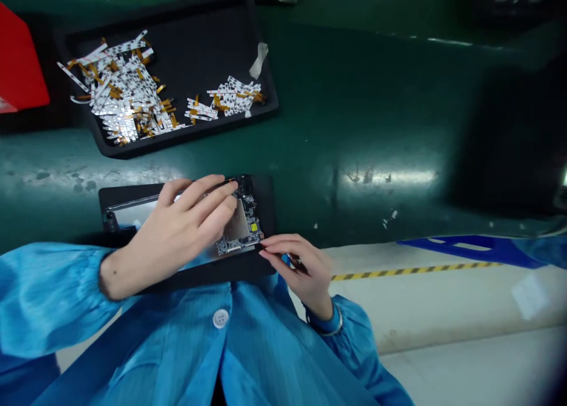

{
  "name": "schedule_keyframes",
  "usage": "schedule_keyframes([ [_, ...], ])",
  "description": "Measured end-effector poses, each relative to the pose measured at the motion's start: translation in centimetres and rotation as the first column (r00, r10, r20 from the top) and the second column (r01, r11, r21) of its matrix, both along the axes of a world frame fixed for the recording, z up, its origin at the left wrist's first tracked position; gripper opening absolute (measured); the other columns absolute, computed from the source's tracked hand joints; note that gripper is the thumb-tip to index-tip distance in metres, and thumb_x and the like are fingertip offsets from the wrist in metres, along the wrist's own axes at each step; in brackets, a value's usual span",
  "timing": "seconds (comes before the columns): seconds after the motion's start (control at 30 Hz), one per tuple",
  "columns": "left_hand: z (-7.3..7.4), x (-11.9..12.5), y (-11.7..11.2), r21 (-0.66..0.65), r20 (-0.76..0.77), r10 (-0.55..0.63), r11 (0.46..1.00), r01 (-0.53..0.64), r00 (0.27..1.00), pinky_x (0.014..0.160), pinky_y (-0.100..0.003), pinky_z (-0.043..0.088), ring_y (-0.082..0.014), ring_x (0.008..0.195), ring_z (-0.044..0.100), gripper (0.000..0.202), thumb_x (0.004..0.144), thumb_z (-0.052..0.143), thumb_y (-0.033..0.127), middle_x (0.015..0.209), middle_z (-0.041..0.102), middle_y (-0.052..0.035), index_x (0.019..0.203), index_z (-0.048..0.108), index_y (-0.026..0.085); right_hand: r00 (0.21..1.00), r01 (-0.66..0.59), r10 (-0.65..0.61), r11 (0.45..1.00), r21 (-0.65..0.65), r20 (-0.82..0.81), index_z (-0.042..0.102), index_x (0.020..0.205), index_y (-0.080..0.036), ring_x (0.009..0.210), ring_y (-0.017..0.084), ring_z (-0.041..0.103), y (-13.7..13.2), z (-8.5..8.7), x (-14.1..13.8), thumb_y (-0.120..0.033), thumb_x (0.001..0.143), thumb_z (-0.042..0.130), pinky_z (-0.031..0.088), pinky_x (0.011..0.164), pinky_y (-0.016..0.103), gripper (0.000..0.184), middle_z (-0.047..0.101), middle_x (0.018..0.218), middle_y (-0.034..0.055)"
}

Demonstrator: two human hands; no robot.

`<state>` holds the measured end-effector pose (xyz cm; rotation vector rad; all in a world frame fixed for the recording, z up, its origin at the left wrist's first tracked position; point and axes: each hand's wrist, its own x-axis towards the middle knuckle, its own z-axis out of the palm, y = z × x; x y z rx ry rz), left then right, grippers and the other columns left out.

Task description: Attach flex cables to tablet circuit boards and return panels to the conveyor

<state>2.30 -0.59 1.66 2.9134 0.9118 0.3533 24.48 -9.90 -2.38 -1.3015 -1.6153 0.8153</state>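
Observation:
An opened tablet-like device (146, 210) with a silvery back lies on a black pad (195, 276) at the table's front edge. Its circuit board (248, 205), carrying a yellow square, shows at the right end. My left hand (188, 220) rests across the device, fingers stretched out over the board and covering much of it. At the board's lower right corner, the thumb and forefinger of my right hand (301, 264) are pinched together. Whatever lies between those fingertips is too small to make out. Something partly blue shows behind the right fingers, mostly hidden.
Beyond the device stands a black tray (195, 34) holding a heap of white strips with orange flex tails (128, 93) and a smaller pile (234, 96). A red box (20, 64) is at far left. A blue plastic object (478, 249) sits at right, below the green tabletop (354, 128).

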Motion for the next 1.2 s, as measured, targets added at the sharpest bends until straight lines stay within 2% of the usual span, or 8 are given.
schedule_keyframes([
  [0.13, -0.6, 1.4, -0.5, -0.216, 0.113, -0.039, 0.974, 0.063, 0.993, 0.075, -0.039, 0.045, -0.0280, 0.095, 0.058, 0.026, 0.093, 0.063, 0.037, 0.107, 0.065, -0.0132, 0.101, 0.055, 0.013, 0.994, -0.089, 0.085, 0.994, 0.060, 0.065, 0.072, 0.104, -0.028, 0.081, 0.020, 0.076, -0.2, -0.5, 0.5, -0.007, 0.086, 0.067, 0.065, 0.067, 0.032, 0.028, 0.078, 0.096, 0.0047],
  [0.3, -1.2, 2.4, -0.2, -0.432, 0.113, -0.035, 0.898, 0.080, 0.993, 0.073, -0.036, 0.039, -0.0241, 0.090, 0.049, 0.015, 0.090, 0.065, 0.026, 0.102, 0.057, -0.0082, 0.092, 0.052, 0.018, 0.968, -0.056, 0.025, 0.992, 0.118, 0.250, 0.074, 0.093, -0.028, 0.064, 0.015, 0.070, -0.3, -0.4, 0.4, -0.013, 0.087, 0.069, 0.059, 0.052, 0.026, 0.017, 0.076, 0.087, 0.0036],
  [0.43, -1.4, 2.2, 0.3, -0.526, 0.226, 0.044, 0.846, 0.084, 0.973, 0.073, -0.033, 0.037, -0.0195, 0.086, 0.046, 0.008, 0.094, 0.054, 0.014, 0.095, 0.052, -0.0038, 0.088, 0.050, 0.019, 0.974, -0.101, 0.116, 0.991, -0.084, 0.196, 0.074, 0.089, -0.027, 0.048, 0.012, 0.061, -0.5, -0.1, 0.3, -0.019, 0.090, 0.066, 0.052, 0.046, 0.024, 0.012, 0.068, 0.060, -0.0035],
  [0.57, -0.8, 1.6, 0.3, -0.612, 0.306, 0.126, 0.785, 0.094, 0.944, 0.075, -0.030, 0.040, -0.0162, 0.087, 0.046, 0.008, 0.096, 0.052, 0.013, 0.094, 0.049, -0.0019, 0.090, 0.050, 0.019, 0.973, -0.129, 0.157, 0.978, -0.165, 0.168, 0.074, 0.088, -0.027, 0.049, 0.011, 0.060, -0.9, -0.4, 0.4, -0.018, 0.095, 0.060, 0.050, 0.048, 0.025, 0.018, 0.067, 0.061, -0.0049],
  [0.83, 0.4, -0.5, -0.2, -0.588, 0.245, 0.075, 0.804, 0.086, 0.967, 0.082, -0.033, 0.044, -0.0175, 0.098, 0.053, 0.008, 0.098, 0.049, 0.013, 0.101, 0.055, -0.0037, 0.092, 0.048, 0.018, 0.938, -0.181, 0.172, 0.983, 0.003, 0.300, 0.073, 0.095, -0.024, 0.053, 0.009, 0.058, -1.1, -1.3, 0.5, -0.014, 0.097, 0.056, 0.049, 0.051, 0.025, 0.020, 0.072, 0.072, -0.0035],
  [1.0, -0.2, -1.3, -1.2, -0.535, 0.251, 0.011, 0.835, 0.129, 0.968, 0.096, -0.035, 0.043, -0.0197, 0.117, 0.055, 0.007, 0.100, 0.047, 0.012, 0.122, 0.060, -0.0066, 0.102, 0.052, 0.017, 0.863, -0.228, 0.113, 0.957, 0.179, 0.493, 0.071, 0.106, -0.017, 0.062, 0.009, 0.060, -0.9, -0.7, 0.4, -0.009, 0.097, 0.056, 0.048, 0.055, 0.022, 0.019, 0.072, 0.081, 0.0009],
  [1.1, -0.6, -1.5, -1.6, -0.472, 0.230, -0.055, 0.867, 0.161, 0.972, 0.108, -0.038, 0.039, -0.0221, 0.129, 0.050, 0.017, 0.101, 0.047, 0.015, 0.133, 0.060, -0.0079, 0.116, 0.055, 0.016, 0.815, -0.249, 0.081, 0.943, 0.220, 0.573, 0.071, 0.105, -0.013, 0.067, 0.010, 0.062, -0.6, 0.1, 0.0, -0.008, 0.096, 0.056, 0.048, 0.056, 0.023, 0.018, 0.071, 0.086, 0.0042],
  [1.2, -1.1, -1.7, -1.8, -0.387, 0.216, -0.113, 0.902, 0.191, 0.970, 0.110, -0.041, 0.040, -0.0247, 0.131, 0.050, 0.025, 0.102, 0.046, 0.018, 0.136, 0.062, -0.0075, 0.125, 0.056, 0.014, 0.768, -0.258, 0.039, 0.933, 0.253, 0.639, 0.071, 0.099, -0.012, 0.068, 0.011, 0.061, -0.3, 0.9, -0.4, -0.007, 0.095, 0.055, 0.047, 0.054, 0.023, 0.018, 0.069, 0.085, 0.0056],
])
